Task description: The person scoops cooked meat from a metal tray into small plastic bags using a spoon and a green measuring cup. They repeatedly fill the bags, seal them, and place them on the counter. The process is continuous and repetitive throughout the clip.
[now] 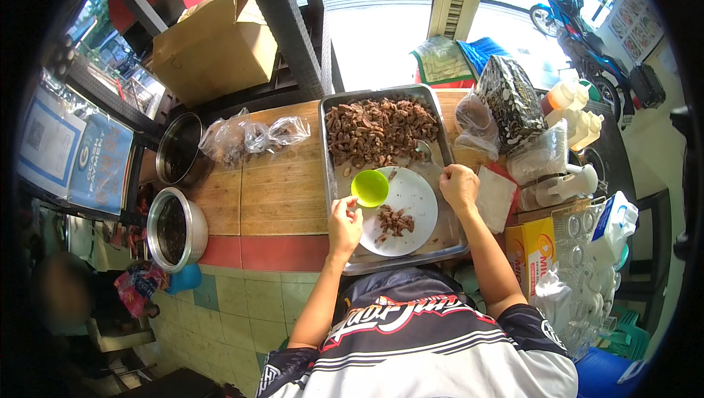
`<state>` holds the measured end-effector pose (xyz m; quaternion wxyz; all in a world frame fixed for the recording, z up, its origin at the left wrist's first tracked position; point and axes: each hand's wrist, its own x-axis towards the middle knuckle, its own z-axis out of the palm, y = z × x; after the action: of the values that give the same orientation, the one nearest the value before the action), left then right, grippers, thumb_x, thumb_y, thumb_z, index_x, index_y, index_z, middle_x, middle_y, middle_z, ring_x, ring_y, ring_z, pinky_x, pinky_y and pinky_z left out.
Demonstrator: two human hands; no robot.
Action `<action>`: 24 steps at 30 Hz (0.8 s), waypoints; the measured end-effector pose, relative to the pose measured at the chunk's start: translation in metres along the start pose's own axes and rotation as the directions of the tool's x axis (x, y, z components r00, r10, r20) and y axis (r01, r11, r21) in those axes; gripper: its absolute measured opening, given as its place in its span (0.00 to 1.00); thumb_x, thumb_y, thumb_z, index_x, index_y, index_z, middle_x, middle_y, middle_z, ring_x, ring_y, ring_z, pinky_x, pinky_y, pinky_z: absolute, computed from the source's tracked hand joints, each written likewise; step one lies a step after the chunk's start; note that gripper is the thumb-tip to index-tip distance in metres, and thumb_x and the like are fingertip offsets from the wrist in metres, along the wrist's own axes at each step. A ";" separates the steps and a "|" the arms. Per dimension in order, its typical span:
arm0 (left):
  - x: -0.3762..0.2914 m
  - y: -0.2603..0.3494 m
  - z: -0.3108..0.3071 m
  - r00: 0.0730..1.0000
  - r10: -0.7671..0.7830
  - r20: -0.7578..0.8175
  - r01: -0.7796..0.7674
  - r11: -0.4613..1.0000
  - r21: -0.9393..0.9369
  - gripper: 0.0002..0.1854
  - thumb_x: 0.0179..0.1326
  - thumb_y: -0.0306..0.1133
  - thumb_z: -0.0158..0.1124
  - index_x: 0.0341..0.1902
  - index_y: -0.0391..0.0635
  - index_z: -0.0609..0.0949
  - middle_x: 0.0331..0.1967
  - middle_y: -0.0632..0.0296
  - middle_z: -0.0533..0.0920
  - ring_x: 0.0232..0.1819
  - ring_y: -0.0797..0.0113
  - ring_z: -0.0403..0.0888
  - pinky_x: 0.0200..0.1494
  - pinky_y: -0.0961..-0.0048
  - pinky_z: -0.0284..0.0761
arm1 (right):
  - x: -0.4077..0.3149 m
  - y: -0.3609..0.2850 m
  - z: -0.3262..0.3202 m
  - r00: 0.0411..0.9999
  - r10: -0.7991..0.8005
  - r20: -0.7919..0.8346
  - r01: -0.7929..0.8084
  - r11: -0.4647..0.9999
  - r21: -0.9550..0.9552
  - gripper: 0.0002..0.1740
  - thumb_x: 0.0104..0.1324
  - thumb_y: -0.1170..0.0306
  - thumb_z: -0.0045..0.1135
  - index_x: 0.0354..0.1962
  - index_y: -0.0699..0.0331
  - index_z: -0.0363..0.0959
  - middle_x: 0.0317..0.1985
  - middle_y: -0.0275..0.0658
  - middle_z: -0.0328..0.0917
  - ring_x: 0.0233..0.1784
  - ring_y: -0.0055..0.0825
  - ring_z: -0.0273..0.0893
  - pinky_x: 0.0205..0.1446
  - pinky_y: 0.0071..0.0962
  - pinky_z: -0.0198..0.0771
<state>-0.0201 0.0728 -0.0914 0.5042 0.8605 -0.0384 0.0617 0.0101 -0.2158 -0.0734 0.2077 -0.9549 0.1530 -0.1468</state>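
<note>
A large metal tray (325, 172) lies before me with chopped cooked meat (379, 128) heaped in its far half. On its near half rests a white plate (421, 222) with a small pile of meat pieces (395, 221). My left hand (345, 225) holds a small lime-green bowl (369, 188) by its rim over the plate's far left edge; the bowl looks empty. My right hand (460, 186) is closed around the handle of a metal spoon (423, 148), whose bowl lies at the near right edge of the meat heap.
Left on the wooden table (283, 194) lie knotted clear plastic bags (258, 135), beside two metal pots (202, 227) with dark contents. To the right are a folded cloth (492, 197), sauce bottles (583, 128), a yellow box (531, 249) and glasses (577, 266). A person (66, 293) is at lower left.
</note>
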 end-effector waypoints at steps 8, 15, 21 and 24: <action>0.001 0.000 0.000 1.000 -0.007 -0.003 0.007 1.000 -0.014 0.13 0.60 0.20 0.64 0.49 0.39 0.80 0.42 0.56 0.79 0.28 0.70 0.78 0.34 0.74 0.78 | 0.003 0.000 -0.011 0.956 0.228 0.185 -0.247 0.965 0.091 0.12 0.54 0.66 0.61 0.33 0.60 0.87 0.33 0.46 0.86 0.39 0.43 0.85 0.47 0.37 0.78; 0.001 -0.002 0.001 1.000 -0.005 0.011 0.005 1.000 -0.022 0.12 0.60 0.20 0.63 0.48 0.39 0.80 0.41 0.56 0.79 0.29 0.68 0.79 0.34 0.73 0.78 | -0.014 -0.004 -0.035 0.959 0.228 0.166 -0.260 0.943 0.209 0.13 0.53 0.65 0.61 0.33 0.61 0.87 0.31 0.45 0.86 0.35 0.39 0.86 0.44 0.34 0.79; -0.002 -0.003 0.002 0.999 -0.016 0.042 0.016 1.000 -0.013 0.09 0.60 0.21 0.63 0.45 0.38 0.82 0.39 0.55 0.81 0.30 0.66 0.82 0.34 0.71 0.79 | -0.059 -0.010 -0.066 0.960 0.110 0.258 -0.179 0.949 0.259 0.11 0.52 0.67 0.64 0.32 0.62 0.87 0.28 0.44 0.85 0.31 0.38 0.85 0.40 0.32 0.78; -0.005 -0.001 0.003 0.998 -0.023 0.064 0.023 1.000 0.001 0.08 0.60 0.20 0.62 0.43 0.38 0.82 0.38 0.55 0.82 0.30 0.65 0.83 0.34 0.71 0.79 | -0.082 -0.016 -0.072 0.982 -0.021 0.189 -0.028 0.967 0.254 0.06 0.51 0.70 0.64 0.27 0.61 0.85 0.26 0.41 0.83 0.30 0.42 0.82 0.36 0.34 0.76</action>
<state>-0.0245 0.0708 -0.0940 0.5035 0.8624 -0.0449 0.0283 -0.0860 -0.1986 -0.0214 0.3429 -0.9296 0.1140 -0.0731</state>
